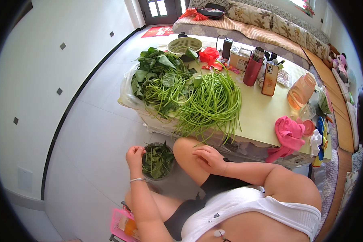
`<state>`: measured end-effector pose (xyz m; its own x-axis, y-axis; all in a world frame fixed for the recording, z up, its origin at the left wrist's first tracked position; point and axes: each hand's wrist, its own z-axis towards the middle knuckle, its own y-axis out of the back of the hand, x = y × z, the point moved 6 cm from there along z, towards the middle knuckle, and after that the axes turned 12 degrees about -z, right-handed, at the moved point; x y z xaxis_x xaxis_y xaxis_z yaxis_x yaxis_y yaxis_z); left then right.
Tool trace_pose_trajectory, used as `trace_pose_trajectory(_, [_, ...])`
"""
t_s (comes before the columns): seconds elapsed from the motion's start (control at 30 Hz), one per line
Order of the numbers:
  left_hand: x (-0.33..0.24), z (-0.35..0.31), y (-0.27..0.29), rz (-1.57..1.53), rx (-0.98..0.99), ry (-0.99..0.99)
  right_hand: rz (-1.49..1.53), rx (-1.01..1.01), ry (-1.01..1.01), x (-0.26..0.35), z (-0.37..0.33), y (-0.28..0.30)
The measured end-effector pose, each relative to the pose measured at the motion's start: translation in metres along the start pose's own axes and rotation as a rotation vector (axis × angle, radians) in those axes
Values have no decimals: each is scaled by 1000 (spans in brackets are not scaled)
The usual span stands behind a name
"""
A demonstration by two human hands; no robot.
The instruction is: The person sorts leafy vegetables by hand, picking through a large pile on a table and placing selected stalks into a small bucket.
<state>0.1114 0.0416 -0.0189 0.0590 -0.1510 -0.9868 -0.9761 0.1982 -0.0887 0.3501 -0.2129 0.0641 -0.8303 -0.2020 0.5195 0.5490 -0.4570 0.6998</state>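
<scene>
My left hand (135,155) is held over the left rim of a round bin (172,166) on the floor, its fingers curled together. Whatever they may pinch is too small to make out. Green leaves and stems (156,159) fill the bin. Across my raised knee lies my right hand (209,158), holding nothing, its fingers loosely stretched. In front, on the table, is a heap of long green stems (213,103), some hanging over the near edge. To its left, a leafy pile of greens (161,80) rests partly on a clear plastic bag (128,86).
The table (256,121) also bears a green basket (184,45), a red plastic bag (210,55), a maroon thermos (253,66), a propped phone (269,80), a pinkish pitcher (301,92) and a pink cloth (288,135). Beside my left forearm stands a pink-framed item (119,224). A sofa (246,30) lies beyond.
</scene>
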Motion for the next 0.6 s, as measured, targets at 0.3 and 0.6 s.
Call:
trace_pose_trajectory(0.3, [18,5,2,63,5,40,-236,-361,-28,-35,94,93])
trace_pose_trajectory(0.6, [32,-3,4,127,-8,68,-226,-459,-296,-131,59,147])
